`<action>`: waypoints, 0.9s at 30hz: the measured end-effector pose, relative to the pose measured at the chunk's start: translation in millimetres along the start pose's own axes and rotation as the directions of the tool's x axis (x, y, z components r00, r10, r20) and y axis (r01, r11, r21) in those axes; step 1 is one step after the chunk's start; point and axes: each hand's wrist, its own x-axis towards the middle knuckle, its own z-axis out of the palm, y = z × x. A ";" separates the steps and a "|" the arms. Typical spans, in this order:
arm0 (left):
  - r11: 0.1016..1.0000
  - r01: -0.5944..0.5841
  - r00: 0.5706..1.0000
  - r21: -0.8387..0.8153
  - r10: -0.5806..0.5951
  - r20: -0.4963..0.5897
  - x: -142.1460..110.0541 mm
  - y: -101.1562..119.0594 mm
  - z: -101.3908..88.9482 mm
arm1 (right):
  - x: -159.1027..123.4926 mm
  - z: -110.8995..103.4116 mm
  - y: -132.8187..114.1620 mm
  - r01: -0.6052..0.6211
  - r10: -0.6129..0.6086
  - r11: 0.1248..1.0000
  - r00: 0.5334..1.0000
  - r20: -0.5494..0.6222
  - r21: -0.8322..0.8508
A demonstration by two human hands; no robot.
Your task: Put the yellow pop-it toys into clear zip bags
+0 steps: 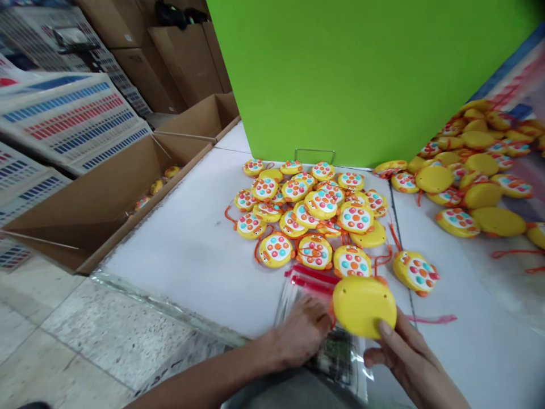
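Note:
In my right hand point(402, 352) is a yellow duck-shaped toy point(364, 307), its plain back with small screw holes turned up to me. Thumb and fingers grip its lower right edge. My left hand point(304, 329) is just left of it, fingers curled closed close to an orange cord at the toy's edge; what they hold is hidden. Beneath both hands lie clear zip bags point(315, 278) with a pink-red closure. Beyond them is a heap of the same toys point(321, 204), most showing white faces with coloured dots. One loose toy point(416, 272) lies to the right.
A green panel point(340, 79) stands behind the heap on the white table point(179, 238). More toys point(481, 165) are piled at the right. An open cardboard box point(106, 193) containing a few toys adjoins the table's left edge, near striped crates point(76, 119).

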 end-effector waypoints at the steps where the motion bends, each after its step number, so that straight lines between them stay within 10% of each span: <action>1: 0.997 -0.034 0.999 0.070 0.036 -0.016 -1.5 3.7 -0.8 | 2.5 5.9 0.9 0.051 -0.054 0.997 0.997 -0.053 -0.055; 8: 0.991 -0.062 0.983 0.119 0.081 -0.166 -16.3 18.9 -34.5 | 5.8 9.3 14.1 0.274 -0.267 0.686 0.957 0.117 -0.674; 12: 0.939 0.224 0.880 -0.260 -0.310 -0.359 -23.6 14.1 -55.0 | 6.0 1.2 19.8 0.275 -0.318 0.604 0.944 0.090 -0.748; 16: 0.596 0.449 0.757 -0.665 -0.650 -0.071 -14.0 6.9 -55.2 | 8.4 2.6 16.5 0.367 -0.373 0.565 0.913 0.167 -0.739; 21: 0.436 0.389 0.733 -0.811 -0.680 -0.014 6.5 2.5 -40.0 | 14.1 4.3 1.9 0.391 -0.285 0.466 0.915 0.284 -0.793; 27: 0.272 0.325 0.744 -0.906 -0.665 0.068 14.9 8.0 -38.1 | 27.9 13.4 -6.4 0.443 -0.213 0.137 0.887 0.410 -0.886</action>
